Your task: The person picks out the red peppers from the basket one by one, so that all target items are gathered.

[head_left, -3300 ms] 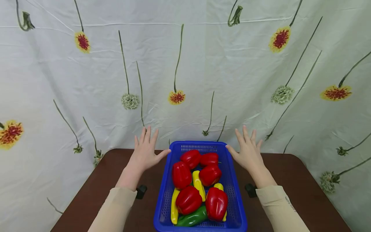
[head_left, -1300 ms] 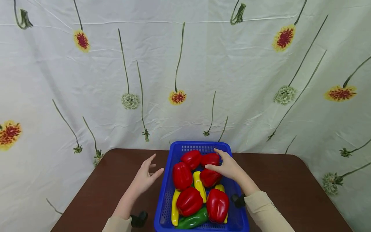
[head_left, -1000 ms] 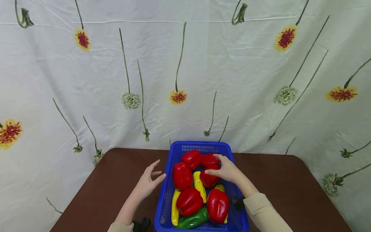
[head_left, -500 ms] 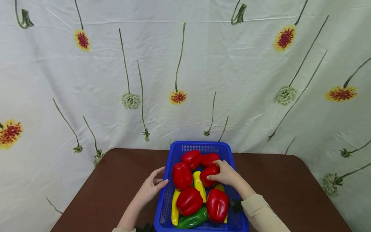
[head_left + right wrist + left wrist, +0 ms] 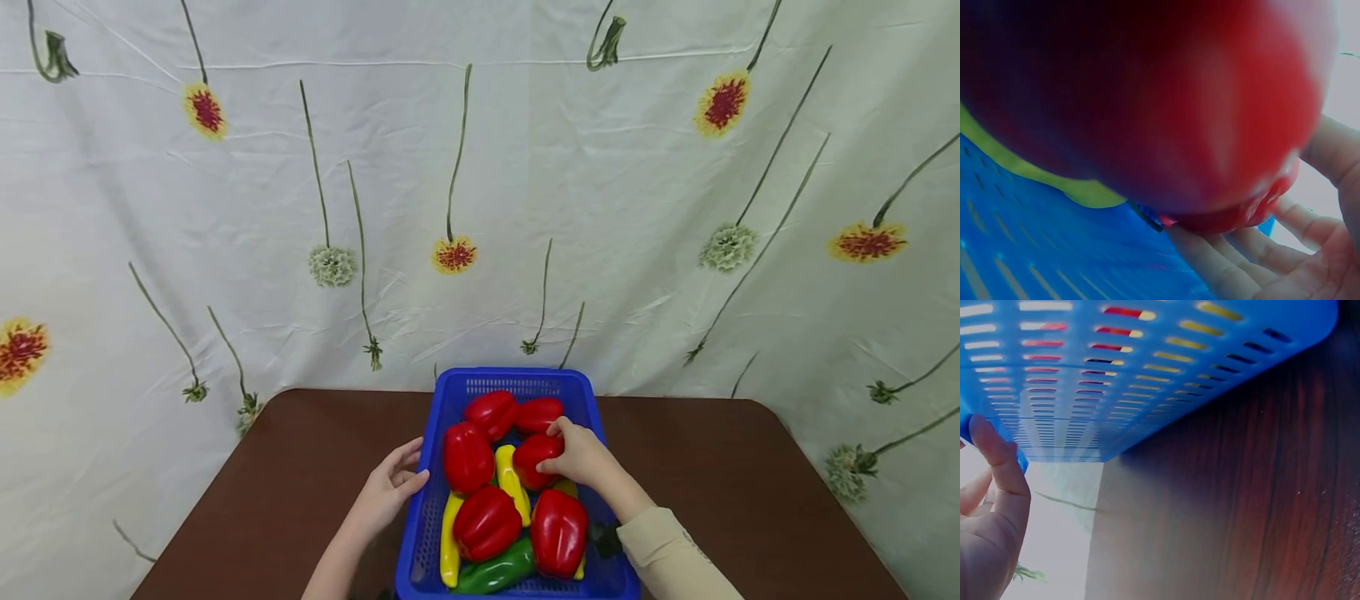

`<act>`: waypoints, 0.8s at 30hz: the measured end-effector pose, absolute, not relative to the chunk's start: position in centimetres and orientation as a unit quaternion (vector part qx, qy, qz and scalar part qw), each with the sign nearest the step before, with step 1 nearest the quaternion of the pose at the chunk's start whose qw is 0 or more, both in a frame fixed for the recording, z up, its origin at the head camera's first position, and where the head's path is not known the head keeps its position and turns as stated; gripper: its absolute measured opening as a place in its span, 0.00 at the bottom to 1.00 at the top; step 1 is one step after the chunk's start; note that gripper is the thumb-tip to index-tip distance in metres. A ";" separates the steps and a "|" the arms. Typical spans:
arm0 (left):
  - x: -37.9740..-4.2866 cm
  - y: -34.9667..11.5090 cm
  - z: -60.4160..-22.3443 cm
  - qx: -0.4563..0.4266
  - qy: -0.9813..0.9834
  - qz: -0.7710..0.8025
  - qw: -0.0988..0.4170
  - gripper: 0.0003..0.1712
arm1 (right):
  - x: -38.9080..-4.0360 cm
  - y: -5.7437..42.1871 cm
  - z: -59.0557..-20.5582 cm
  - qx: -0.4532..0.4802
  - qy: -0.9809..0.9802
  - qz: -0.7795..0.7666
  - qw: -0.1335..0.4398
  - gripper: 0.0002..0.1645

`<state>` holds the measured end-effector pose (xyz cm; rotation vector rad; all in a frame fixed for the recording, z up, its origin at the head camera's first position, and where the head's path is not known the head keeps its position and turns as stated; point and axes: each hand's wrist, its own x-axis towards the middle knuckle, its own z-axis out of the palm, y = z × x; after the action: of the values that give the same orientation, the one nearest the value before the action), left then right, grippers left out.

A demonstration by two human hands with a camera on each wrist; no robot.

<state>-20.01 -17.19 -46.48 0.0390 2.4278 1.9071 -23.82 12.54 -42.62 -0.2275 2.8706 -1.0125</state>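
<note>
A blue perforated plastic basket (image 5: 408, 542) holds several glossy red bell peppers, among them one at the front right (image 5: 558, 533). My right hand (image 5: 588, 458) reaches in over the right rim, thumb and fingers curled round the red bell pepper (image 5: 532, 462) in the middle right. In the right wrist view, fingers (image 5: 1229, 269) curve behind red pepper surfaces, with a large red pepper (image 5: 1210, 112) filling the foreground. My left hand (image 5: 378, 500) is at the left rim, relaxed, fingers apart from the thumb. The left wrist view shows a fingertip (image 5: 982, 428) at the blue rim.
Long yellow pieces (image 5: 510, 483) and a long green pepper (image 5: 498, 571) lie among the red peppers. The basket stands on a dark brown table (image 5: 720, 483) whose far edge meets a pale flower-print cloth (image 5: 525, 167).
Both hands were raised and spread beside the basket. The left has come down to the left rim; the right has moved inward and down onto the red bell pepper and now grips it.
</note>
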 end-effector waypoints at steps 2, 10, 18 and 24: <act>-20.0 -17.1 -46.6 0.007 0.778 0.627 0.029 0.31 | -23.8 12.5 -42.6 -0.075 0.940 -0.329 0.043 0.28; -19.8 -16.9 -46.9 0.001 0.764 0.644 0.031 0.31 | -23.4 12.5 -42.5 -0.073 0.941 -0.330 0.025 0.28; -19.7 -16.8 -47.0 -0.001 0.757 0.653 0.032 0.31 | -23.2 13.2 -42.2 -0.057 0.926 -0.374 -0.002 0.28; -19.6 -16.9 -47.1 -0.004 0.758 0.652 0.029 0.32 | -23.0 14.1 -41.2 -0.017 0.901 -0.433 -0.012 0.29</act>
<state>-19.61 -16.87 -47.13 -0.0109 2.3376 2.0125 -22.99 14.09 -41.23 -0.0528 2.8517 -1.3720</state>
